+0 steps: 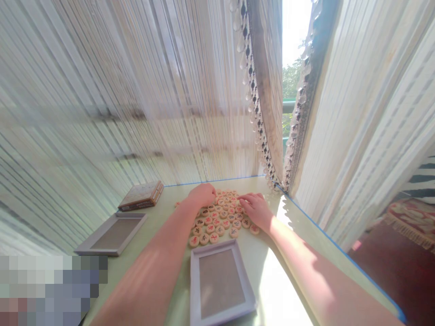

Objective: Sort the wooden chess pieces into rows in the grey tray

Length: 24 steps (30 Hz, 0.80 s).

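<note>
Round wooden Chinese chess pieces [216, 221] with red and black characters lie face up in a crowded patch on the pale green table. At the far left of the patch is my left hand [202, 194], its fingers curled closed against the pieces; the hand itself hides whatever its fingertips hold. My right hand [257, 209] rests palm down at the patch's right edge, fingers stretched out and apart, the fingertips touching or just above the pieces there. Nothing shows in its grip. Closer to me, between my forearms, lies a shallow grey box tray [195, 290].
A second shallow tray [78, 248] lies to the left, with a brown patterned box [139, 195] behind it. String curtains [136, 90] hang along the table's far and right sides. Blue trim marks the table edge [326, 237]. A blurred-out patch covers the lower left corner.
</note>
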Motion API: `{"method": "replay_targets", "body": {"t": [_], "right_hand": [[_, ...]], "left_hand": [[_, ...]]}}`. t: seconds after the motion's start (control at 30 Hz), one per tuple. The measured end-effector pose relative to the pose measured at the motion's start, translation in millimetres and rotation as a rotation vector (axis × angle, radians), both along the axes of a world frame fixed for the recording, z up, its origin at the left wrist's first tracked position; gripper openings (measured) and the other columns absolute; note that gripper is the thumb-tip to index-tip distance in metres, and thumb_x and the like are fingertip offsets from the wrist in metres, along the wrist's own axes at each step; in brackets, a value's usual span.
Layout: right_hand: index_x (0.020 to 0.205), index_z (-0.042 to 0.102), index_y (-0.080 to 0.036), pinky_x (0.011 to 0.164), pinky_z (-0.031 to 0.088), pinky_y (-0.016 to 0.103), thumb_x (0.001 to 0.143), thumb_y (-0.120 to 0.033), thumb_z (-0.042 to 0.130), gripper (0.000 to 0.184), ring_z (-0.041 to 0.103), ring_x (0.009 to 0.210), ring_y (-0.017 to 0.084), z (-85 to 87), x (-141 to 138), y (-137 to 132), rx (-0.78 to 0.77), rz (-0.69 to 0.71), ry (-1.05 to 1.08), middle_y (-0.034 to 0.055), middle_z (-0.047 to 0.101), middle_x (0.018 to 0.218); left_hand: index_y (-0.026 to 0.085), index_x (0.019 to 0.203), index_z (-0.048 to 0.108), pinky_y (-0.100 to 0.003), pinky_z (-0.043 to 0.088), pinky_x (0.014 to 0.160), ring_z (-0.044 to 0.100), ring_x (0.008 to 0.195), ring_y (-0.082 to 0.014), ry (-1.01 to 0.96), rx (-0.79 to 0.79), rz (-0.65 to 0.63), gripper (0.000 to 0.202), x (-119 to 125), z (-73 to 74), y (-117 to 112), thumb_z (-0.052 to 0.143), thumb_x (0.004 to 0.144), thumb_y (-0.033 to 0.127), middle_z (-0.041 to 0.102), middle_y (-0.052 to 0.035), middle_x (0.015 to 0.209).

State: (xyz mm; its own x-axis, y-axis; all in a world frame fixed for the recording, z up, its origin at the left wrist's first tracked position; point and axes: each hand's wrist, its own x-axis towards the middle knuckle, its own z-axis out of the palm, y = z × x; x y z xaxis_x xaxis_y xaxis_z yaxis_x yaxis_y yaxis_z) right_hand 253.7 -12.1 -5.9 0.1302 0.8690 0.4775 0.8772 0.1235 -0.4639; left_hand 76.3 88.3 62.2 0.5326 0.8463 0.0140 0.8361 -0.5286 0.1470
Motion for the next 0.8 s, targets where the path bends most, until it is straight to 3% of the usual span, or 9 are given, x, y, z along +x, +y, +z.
{"method": "replay_targets", "body": {"t": [0.13,0.3,0.5,0.67,0.8], "right_hand": [[0.095,0.068,-0.022,0.088,0.032,0.031,0.087,-0.028,0.04,0.029,0.054,0.091,0.017,2.4,-1.1,-0.7,-0.011,0.003,-0.013,0.0035,0.067,0.093],[0.094,0.068,-0.021,0.087,0.031,0.031,0.088,-0.027,0.04,0.03,0.056,0.091,0.016,3.7,-1.4,-0.8,-0.036,-0.005,-0.049,0.0037,0.067,0.093],[0.093,0.068,-0.022,0.087,0.03,0.03,0.088,-0.027,0.04,0.029,0.056,0.091,0.016,3.8,-0.4,-0.1,-0.047,-0.001,-0.072,0.0038,0.067,0.092],[0.09,0.068,-0.022,0.086,0.03,0.03,0.088,-0.026,0.04,0.029,0.056,0.091,0.016,3.8,0.1,0.4,-0.042,0.003,-0.079,0.0037,0.067,0.091],[0.088,0.069,-0.021,0.086,0.03,0.031,0.088,-0.026,0.041,0.028,0.056,0.09,0.017,2.3,0.5,0.6,-0.02,0.007,-0.089,0.0042,0.067,0.089]], "left_hand": [[0.021,0.069,0.07,-0.023,0.042,0.064,0.06,0.067,-0.0152,0.024,-0.053,-0.053,0.019,1.3,0.0,-1.4,0.056,0.068,0.033,0.068,-0.0035,0.07],[0.022,0.076,0.07,-0.022,0.042,0.065,0.06,0.073,-0.015,-0.005,-0.077,-0.085,0.017,0.1,-0.7,1.5,0.058,0.065,0.025,0.069,-0.0022,0.08],[0.02,0.102,0.063,-0.023,0.044,0.062,0.061,0.07,-0.0149,-0.089,-0.066,0.034,0.035,-2.7,-0.6,4.3,0.06,0.067,0.025,0.067,-0.0059,0.096],[0.019,0.082,0.068,-0.023,0.043,0.061,0.061,0.069,-0.0145,-0.043,-0.125,-0.016,0.018,-2.5,4.3,-1.3,0.058,0.067,0.021,0.069,-0.0033,0.085],[0.019,0.079,0.07,-0.023,0.043,0.062,0.061,0.067,-0.0146,0.001,-0.091,-0.012,0.019,-1.9,9.6,-4.9,0.055,0.07,0.026,0.069,-0.0036,0.076]]}}
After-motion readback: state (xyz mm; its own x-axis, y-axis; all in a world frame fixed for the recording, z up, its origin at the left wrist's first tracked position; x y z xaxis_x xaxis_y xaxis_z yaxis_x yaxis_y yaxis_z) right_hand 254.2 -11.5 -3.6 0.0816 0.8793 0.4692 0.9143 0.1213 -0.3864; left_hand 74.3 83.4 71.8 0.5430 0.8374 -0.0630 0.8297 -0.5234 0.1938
